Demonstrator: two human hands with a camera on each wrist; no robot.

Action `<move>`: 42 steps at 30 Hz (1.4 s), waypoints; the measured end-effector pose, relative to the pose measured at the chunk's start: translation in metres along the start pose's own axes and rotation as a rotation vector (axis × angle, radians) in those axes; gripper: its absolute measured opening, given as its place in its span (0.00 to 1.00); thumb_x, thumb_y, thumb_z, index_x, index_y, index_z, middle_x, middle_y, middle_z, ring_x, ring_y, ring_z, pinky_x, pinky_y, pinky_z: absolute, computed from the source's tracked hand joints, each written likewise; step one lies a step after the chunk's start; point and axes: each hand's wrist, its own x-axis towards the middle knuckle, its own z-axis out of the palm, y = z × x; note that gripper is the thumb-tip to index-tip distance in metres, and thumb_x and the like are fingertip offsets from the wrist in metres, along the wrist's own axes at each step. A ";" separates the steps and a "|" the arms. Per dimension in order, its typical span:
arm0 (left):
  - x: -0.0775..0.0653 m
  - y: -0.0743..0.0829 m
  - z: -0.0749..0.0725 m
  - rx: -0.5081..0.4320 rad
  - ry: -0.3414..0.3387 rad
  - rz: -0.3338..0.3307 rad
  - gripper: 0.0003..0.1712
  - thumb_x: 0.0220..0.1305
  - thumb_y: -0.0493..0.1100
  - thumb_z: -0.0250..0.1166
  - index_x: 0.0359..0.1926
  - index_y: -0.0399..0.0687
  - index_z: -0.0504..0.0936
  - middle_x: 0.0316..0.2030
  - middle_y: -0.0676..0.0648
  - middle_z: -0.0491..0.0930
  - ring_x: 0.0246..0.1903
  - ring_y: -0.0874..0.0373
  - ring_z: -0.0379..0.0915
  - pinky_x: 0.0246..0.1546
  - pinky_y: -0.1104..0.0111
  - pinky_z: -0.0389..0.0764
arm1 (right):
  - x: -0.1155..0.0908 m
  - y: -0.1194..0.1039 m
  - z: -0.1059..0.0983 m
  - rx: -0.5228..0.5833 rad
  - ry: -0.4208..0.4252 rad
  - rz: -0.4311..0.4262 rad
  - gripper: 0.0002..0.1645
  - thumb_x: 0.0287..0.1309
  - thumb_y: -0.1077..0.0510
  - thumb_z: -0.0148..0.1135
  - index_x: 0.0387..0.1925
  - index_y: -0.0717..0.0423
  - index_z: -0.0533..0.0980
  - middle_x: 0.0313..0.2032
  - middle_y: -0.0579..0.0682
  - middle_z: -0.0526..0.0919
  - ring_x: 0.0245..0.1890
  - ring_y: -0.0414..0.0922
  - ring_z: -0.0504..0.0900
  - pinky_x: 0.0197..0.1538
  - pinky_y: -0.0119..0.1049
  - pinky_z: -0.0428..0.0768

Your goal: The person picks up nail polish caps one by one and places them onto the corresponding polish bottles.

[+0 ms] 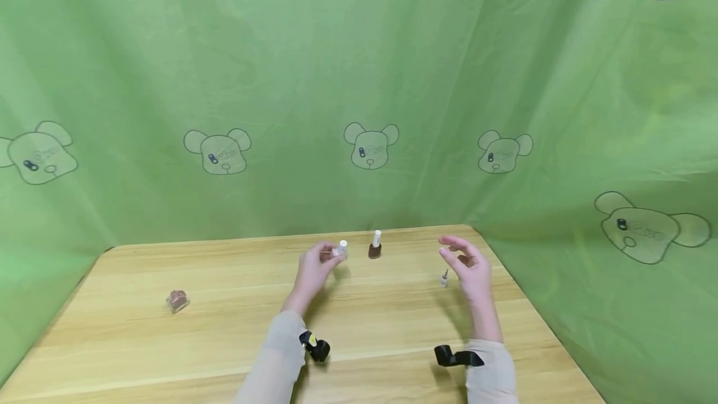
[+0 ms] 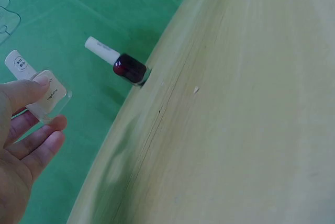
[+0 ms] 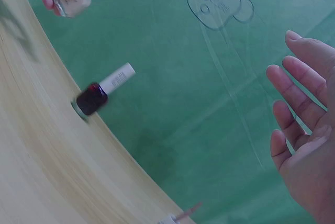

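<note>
My left hand (image 1: 311, 269) pinches a pale, clear-glass nail polish bottle (image 2: 51, 98) with a white cap between thumb and fingers, raised above the table. A dark red nail polish bottle (image 1: 374, 250) with a tall white cap stands upright on the table just right of it. Over the table's right side is my right hand (image 1: 474, 272), its fingers loosely bent and holding nothing. Below its thumb, a small whitish bottle (image 1: 444, 280) with a thin pinkish top stands on the table. Only part of that small bottle shows in the right wrist view.
A small glass piece with a dusky pink top (image 1: 177, 300) lies on the left part of the wooden table (image 1: 359, 335). Green curtain (image 1: 303, 192) with bear-face prints hangs behind the far edge and along both sides.
</note>
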 end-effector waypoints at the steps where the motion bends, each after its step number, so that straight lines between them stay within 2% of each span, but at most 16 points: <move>1: 0.002 -0.001 0.000 0.003 -0.005 0.001 0.17 0.57 0.40 0.70 0.47 0.40 0.81 0.45 0.39 0.84 0.44 0.48 0.83 0.47 0.64 0.85 | 0.000 0.001 -0.002 -0.013 0.008 0.006 0.19 0.58 0.66 0.65 0.51 0.69 0.76 0.39 0.29 0.85 0.43 0.35 0.75 0.45 0.24 0.73; 9: 0.019 -0.014 -0.004 0.014 -0.034 -0.015 0.17 0.58 0.39 0.69 0.48 0.39 0.80 0.46 0.38 0.84 0.46 0.47 0.82 0.49 0.63 0.85 | 0.003 0.015 -0.019 -0.020 0.061 0.060 0.21 0.57 0.67 0.66 0.53 0.67 0.76 0.40 0.30 0.85 0.46 0.38 0.74 0.43 0.23 0.73; 15: 0.029 -0.028 -0.006 0.030 -0.015 -0.010 0.18 0.57 0.39 0.71 0.48 0.38 0.81 0.45 0.37 0.85 0.46 0.46 0.82 0.51 0.58 0.83 | 0.005 0.020 -0.030 -0.003 0.079 0.131 0.25 0.55 0.68 0.67 0.56 0.68 0.74 0.43 0.32 0.84 0.47 0.37 0.72 0.43 0.25 0.72; 19: 0.033 -0.036 -0.007 0.036 -0.008 -0.008 0.18 0.55 0.38 0.72 0.47 0.38 0.82 0.44 0.38 0.85 0.45 0.45 0.82 0.52 0.57 0.83 | 0.006 0.028 -0.035 -0.009 0.078 0.150 0.27 0.55 0.68 0.68 0.57 0.66 0.73 0.43 0.30 0.83 0.47 0.35 0.71 0.42 0.25 0.71; 25: 0.036 -0.044 -0.007 0.080 -0.023 0.006 0.18 0.54 0.38 0.72 0.46 0.37 0.82 0.43 0.37 0.85 0.44 0.45 0.82 0.52 0.55 0.82 | 0.002 0.047 -0.044 -0.110 0.018 0.166 0.30 0.57 0.61 0.68 0.61 0.61 0.72 0.48 0.29 0.79 0.51 0.34 0.68 0.45 0.23 0.70; 27: 0.037 -0.047 -0.006 0.086 -0.026 0.001 0.18 0.54 0.38 0.72 0.46 0.37 0.82 0.43 0.37 0.85 0.44 0.45 0.82 0.52 0.56 0.82 | 0.001 0.054 -0.046 -0.169 -0.019 0.181 0.32 0.59 0.57 0.68 0.63 0.57 0.70 0.52 0.33 0.78 0.53 0.34 0.67 0.47 0.21 0.69; 30: 0.038 -0.049 -0.006 0.084 -0.021 -0.005 0.18 0.54 0.38 0.73 0.46 0.37 0.82 0.42 0.38 0.85 0.43 0.46 0.82 0.52 0.56 0.82 | -0.001 0.064 -0.048 -0.227 -0.066 0.210 0.35 0.59 0.53 0.67 0.66 0.55 0.67 0.59 0.44 0.76 0.55 0.33 0.64 0.51 0.22 0.68; 34: 0.040 -0.050 -0.006 0.093 -0.020 -0.014 0.18 0.54 0.38 0.73 0.46 0.36 0.82 0.42 0.38 0.85 0.43 0.46 0.81 0.51 0.56 0.82 | -0.002 0.076 -0.047 -0.204 -0.083 0.269 0.39 0.58 0.53 0.68 0.68 0.55 0.64 0.65 0.55 0.71 0.58 0.36 0.63 0.58 0.29 0.66; 39: 0.040 -0.051 -0.005 0.102 -0.033 -0.042 0.17 0.54 0.39 0.73 0.45 0.37 0.83 0.41 0.39 0.86 0.42 0.48 0.81 0.51 0.56 0.81 | -0.004 0.086 -0.046 -0.145 -0.091 0.325 0.41 0.57 0.54 0.69 0.69 0.56 0.62 0.67 0.59 0.67 0.67 0.50 0.58 0.68 0.46 0.61; 42: 0.041 -0.052 -0.006 0.103 -0.039 -0.055 0.17 0.54 0.39 0.73 0.45 0.37 0.83 0.41 0.39 0.86 0.42 0.49 0.81 0.50 0.56 0.81 | -0.004 0.091 -0.047 -0.139 -0.109 0.335 0.42 0.56 0.55 0.70 0.69 0.56 0.61 0.67 0.60 0.67 0.68 0.53 0.58 0.71 0.54 0.57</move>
